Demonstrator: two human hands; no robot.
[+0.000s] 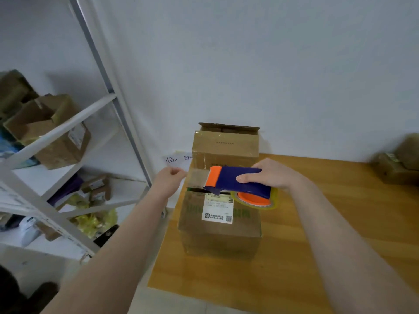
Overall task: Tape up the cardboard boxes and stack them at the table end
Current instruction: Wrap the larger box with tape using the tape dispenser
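Note:
A cardboard box (220, 232) with a white shipping label stands near the left end of the wooden table (340, 234). Behind it stands a second cardboard box (225, 145) with a raised flap, against the wall. My right hand (272, 173) grips a blue and orange tape dispenser (238, 181) over the near box's top seam. A strip of clear tape (197, 177) runs from the dispenser to the left. My left hand (169, 180) pinches the free end of that tape above the box's left edge.
A white metal shelf rack (74, 123) stands at the left with open cardboard boxes (49, 132), yellow bags and small packages. More brown parcels (399, 164) sit at the table's far right by the wall. A paper note (179, 159) hangs on the wall.

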